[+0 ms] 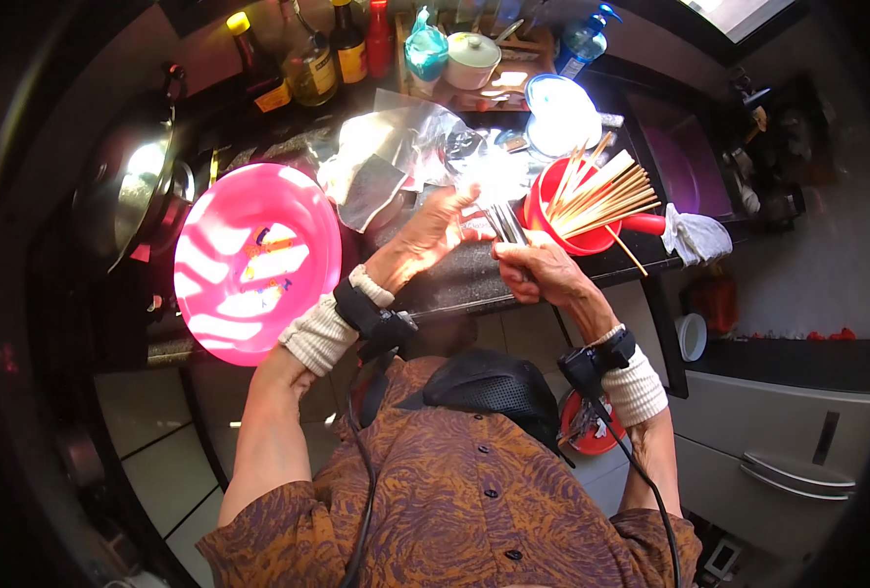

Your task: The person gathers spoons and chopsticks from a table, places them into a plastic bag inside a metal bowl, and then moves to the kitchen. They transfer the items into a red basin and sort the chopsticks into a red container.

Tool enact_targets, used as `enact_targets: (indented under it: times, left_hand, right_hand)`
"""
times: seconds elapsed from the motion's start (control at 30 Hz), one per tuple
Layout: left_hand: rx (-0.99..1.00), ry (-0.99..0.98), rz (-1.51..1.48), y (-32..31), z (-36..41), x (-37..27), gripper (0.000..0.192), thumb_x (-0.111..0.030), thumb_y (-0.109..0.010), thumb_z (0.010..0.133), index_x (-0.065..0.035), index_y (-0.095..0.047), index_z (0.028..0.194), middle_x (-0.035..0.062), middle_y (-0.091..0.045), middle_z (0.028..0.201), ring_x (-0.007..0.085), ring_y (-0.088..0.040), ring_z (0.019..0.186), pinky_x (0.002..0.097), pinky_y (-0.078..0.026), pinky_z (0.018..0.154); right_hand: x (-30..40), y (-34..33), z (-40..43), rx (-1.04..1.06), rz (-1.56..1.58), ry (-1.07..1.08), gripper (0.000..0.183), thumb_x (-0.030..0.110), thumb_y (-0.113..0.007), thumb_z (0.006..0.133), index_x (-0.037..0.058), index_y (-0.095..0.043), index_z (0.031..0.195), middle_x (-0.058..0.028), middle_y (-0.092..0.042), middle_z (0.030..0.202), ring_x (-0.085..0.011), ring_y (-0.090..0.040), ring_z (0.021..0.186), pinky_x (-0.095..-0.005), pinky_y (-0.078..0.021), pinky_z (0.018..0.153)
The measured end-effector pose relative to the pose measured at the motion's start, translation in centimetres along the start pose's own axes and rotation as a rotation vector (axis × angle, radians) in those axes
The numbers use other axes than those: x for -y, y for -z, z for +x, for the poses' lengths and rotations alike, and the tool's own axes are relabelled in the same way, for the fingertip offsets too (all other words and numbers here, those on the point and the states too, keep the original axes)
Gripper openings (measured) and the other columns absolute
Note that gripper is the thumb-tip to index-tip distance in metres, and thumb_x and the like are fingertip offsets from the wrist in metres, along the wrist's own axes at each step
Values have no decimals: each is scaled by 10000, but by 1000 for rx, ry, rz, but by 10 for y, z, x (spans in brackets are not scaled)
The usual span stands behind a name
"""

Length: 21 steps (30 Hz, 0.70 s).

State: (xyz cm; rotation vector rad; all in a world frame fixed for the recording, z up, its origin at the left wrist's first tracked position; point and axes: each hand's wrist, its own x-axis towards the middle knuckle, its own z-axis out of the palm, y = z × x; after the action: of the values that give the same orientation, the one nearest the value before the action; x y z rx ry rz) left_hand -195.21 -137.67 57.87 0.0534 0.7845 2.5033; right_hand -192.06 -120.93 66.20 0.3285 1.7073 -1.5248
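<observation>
My right hand (541,266) is closed around a bundle of shiny metal utensils (507,223), whose upper ends are lost in glare. My left hand (446,224) is beside them, fingers partly spread near the bundle; whether it touches them is unclear. Just right of the utensils, a red plastic pan (589,246) with a handle holds many wooden chopsticks (607,195), fanned out, one hanging over its edge. A large pink plastic basin (258,184) is tilted at the left, with sunlit stripes inside. Behind my hands lie clear plastic bags (427,140) on the dark counter.
Bottles (313,70), a lidded white pot (473,62) and a blue pump bottle (583,45) line the back. A round translucent lid (563,114) is near the pan. A greyish cloth (696,235) lies by the pan's handle, and a purple basin (674,169) sits farther right.
</observation>
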Motion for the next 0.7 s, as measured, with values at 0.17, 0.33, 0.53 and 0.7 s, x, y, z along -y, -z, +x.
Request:
enact_targets:
  times: [0.17, 0.33, 0.53, 0.7]
  left_hand:
    - [28, -160, -300, 12, 16, -1, 386, -210, -618, 842, -42, -484, 1162, 88, -598, 1038, 209, -599, 908, 372, -483, 807]
    - [-32, -122, 56, 6, 11, 9, 193, -69, -639, 789, 8, -602, 961, 85, -633, 922, 163, -610, 836, 289, -485, 744]
    - [-197, -43, 118, 8, 0, 23, 173, -64, -626, 790, 18, -614, 942, 78, -636, 877, 154, -606, 778, 277, -480, 697]
    - [-177, -73, 59, 15, -1, 12, 144, -88, -602, 812, 11, -616, 915, 64, -631, 850, 138, -603, 756, 253, -475, 671]
  right_hand:
    - [-11, 0, -5, 110, 57, -34, 266, 237, -541, 876, 84, -455, 676, 18, -410, 512, -67, -354, 360, -233, -275, 340]
    - [-10, 0, 2, -14, -312, 60, 180, 219, -522, 882, 69, -477, 792, 2, -438, 523, -70, -372, 351, -215, -294, 329]
    - [-8, -17, 6, -66, -147, 42, 174, 197, -532, 865, 38, -483, 813, -28, -479, 561, -84, -408, 360, -228, -338, 330]
    - [-7, -18, 8, -153, -254, 104, 202, 184, -560, 849, -9, -504, 875, -44, -512, 614, -97, -458, 384, -245, -393, 347]
